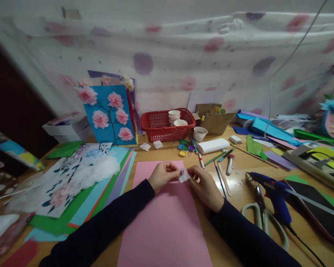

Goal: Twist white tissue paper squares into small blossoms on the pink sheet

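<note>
A small thin white square (pixel 184 175), perhaps tissue paper, is held up between both hands over a large pink sheet of paper (pixel 164 230). My left hand (pixel 164 175) pinches its left side, close to a tiny dark-red spot or bead on it; which of these I cannot tell. On its right edge my right hand (pixel 206 185) is closed, with the fingers curled and their tips partly hidden. The pink sheet lies flat on the wooden table below both wrists.
A blue glue gun (pixel 275 193) and scissors (pixel 263 218) lie at right. Brushes, a white box (pixel 213 145) and a paper cup (pixel 200 133) stand beyond my right hand. A red basket (pixel 167 126) is at the back; coloured papers (pixel 100 207) and cotton (pixel 100 168) lie left.
</note>
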The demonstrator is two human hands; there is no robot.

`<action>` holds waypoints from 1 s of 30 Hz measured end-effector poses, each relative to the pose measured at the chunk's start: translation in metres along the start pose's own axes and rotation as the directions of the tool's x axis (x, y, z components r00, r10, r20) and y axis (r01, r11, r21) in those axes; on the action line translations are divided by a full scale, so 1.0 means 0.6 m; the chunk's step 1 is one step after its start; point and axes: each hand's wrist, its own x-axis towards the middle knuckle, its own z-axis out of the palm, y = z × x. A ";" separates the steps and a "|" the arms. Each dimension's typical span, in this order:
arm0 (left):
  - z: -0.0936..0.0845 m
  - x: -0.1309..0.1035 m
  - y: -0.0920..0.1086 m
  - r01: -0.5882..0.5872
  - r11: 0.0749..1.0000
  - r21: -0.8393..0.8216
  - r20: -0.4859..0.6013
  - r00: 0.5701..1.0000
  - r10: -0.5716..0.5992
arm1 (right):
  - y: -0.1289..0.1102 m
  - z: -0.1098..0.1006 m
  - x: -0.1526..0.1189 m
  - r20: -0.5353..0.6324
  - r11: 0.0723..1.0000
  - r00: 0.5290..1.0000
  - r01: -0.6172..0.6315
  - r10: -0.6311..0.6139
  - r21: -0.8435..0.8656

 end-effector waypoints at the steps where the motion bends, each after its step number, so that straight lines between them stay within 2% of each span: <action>1: -0.003 0.000 0.002 -0.013 1.000 0.017 -0.027 1.000 0.013 | -0.004 0.001 -0.001 0.015 0.999 1.000 0.022 -0.023 0.028; 4: -0.037 0.003 0.025 -0.031 0.992 0.122 -0.109 0.993 0.045 | -0.012 0.002 -0.005 0.082 0.995 0.994 0.062 -0.069 0.082; 6: -0.087 0.000 0.053 -0.018 0.970 0.241 -0.166 0.984 0.060 | -0.014 0.002 -0.006 0.121 0.997 0.989 0.077 -0.079 0.025; 8: -0.154 -0.010 0.088 0.014 0.921 0.389 -0.233 0.969 0.083 | -0.014 0.003 -0.007 0.146 0.992 0.985 0.107 -0.097 -0.064; 11: -0.253 -0.037 0.133 0.114 0.783 0.612 -0.373 0.914 0.158 | -0.013 0.004 -0.007 0.165 0.983 0.979 0.139 -0.118 -0.124; 13: -0.293 -0.050 0.149 0.166 0.666 0.727 -0.430 0.866 0.254 | -0.014 0.006 -0.006 0.166 0.982 0.979 0.139 -0.117 -0.131; 14: -0.301 -0.052 0.151 0.181 0.611 0.771 -0.436 0.849 0.299 | -0.014 0.007 -0.005 0.169 0.981 0.979 0.138 -0.115 -0.136; 15: -0.301 -0.049 0.150 0.187 0.560 0.807 -0.427 0.841 0.334 | -0.015 0.008 -0.005 0.172 0.980 0.979 0.137 -0.111 -0.142; 17: -0.283 -0.030 0.140 0.171 0.478 0.861 -0.374 0.851 0.369 | -0.016 0.010 -0.005 0.183 0.980 0.978 0.132 -0.104 -0.150; 20: -0.234 0.023 0.117 0.111 0.399 0.910 -0.273 0.886 0.376 | -0.015 0.013 -0.009 0.202 0.982 0.975 0.126 -0.097 -0.137; 23: -0.198 0.078 0.096 0.101 0.335 0.937 -0.231 0.898 0.376 | -0.014 0.014 -0.013 0.219 0.984 0.971 0.126 -0.097 -0.125; 26: -0.188 0.111 0.078 0.151 0.286 0.946 -0.252 0.898 0.361 | -0.012 0.011 -0.014 0.229 0.985 0.969 0.123 -0.093 -0.123; 30: -0.201 0.116 0.069 0.198 0.272 0.942 -0.295 0.873 0.389 | -0.011 0.008 -0.014 0.229 0.985 0.970 0.112 -0.079 -0.133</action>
